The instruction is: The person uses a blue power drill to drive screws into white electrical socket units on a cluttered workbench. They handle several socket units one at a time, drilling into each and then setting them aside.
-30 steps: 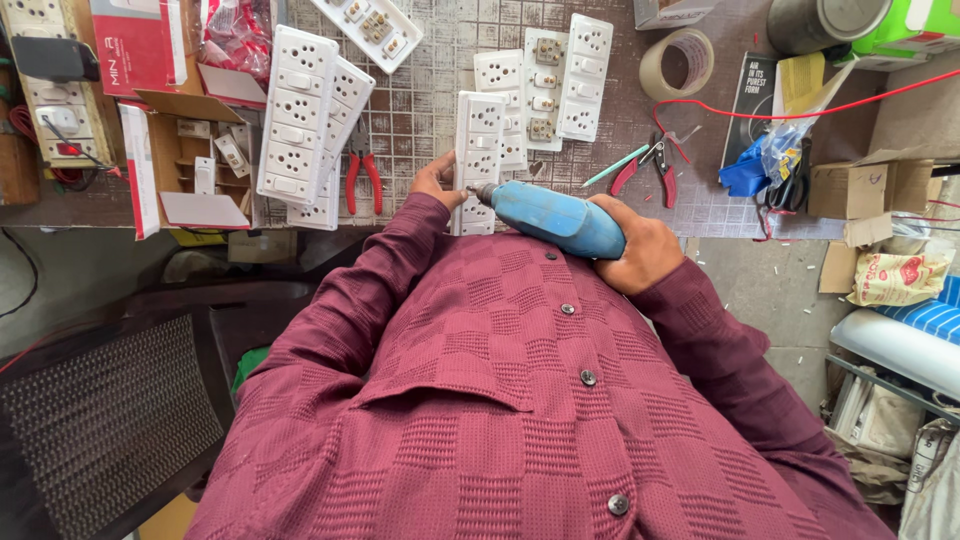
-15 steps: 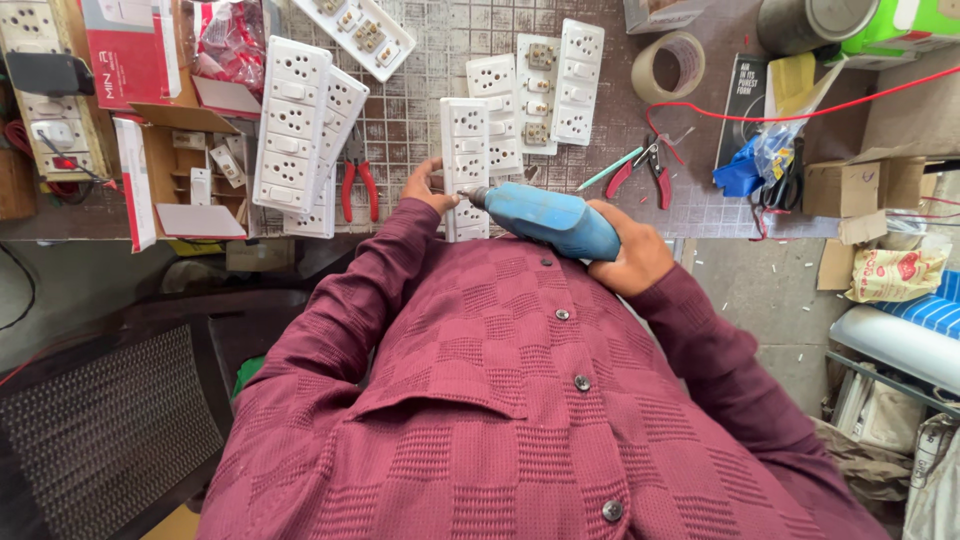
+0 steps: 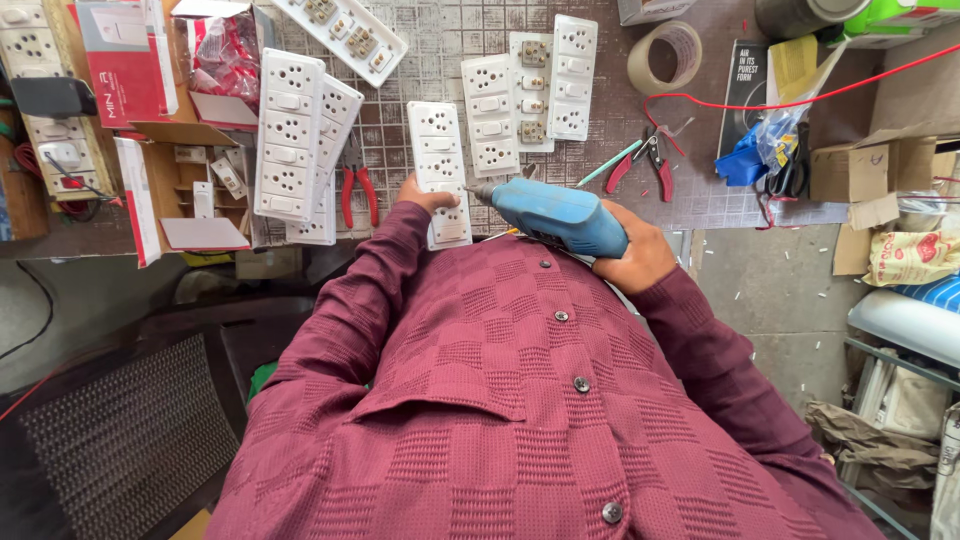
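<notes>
My left hand (image 3: 421,193) grips the lower part of a white switch-and-socket panel (image 3: 438,160) lying on the grid-patterned workbench (image 3: 420,40). In my right hand (image 3: 636,258) is a blue electric screwdriver (image 3: 556,215); its tip points left and touches the panel's right edge near my left hand. My maroon checked shirt fills the lower half of the view.
More white socket panels (image 3: 290,135) lie left, and others (image 3: 540,85) lie behind. Red-handled pliers (image 3: 357,190), cutters (image 3: 650,160), a tape roll (image 3: 665,55), a red wire (image 3: 800,100), cardboard boxes (image 3: 850,170) and packets surround the spot. A dark chair (image 3: 110,430) stands lower left.
The view has shifted slightly; my left hand with the panel and the screwdriver sit a bit further left in frame. The tool's tip stays at the panel.
</notes>
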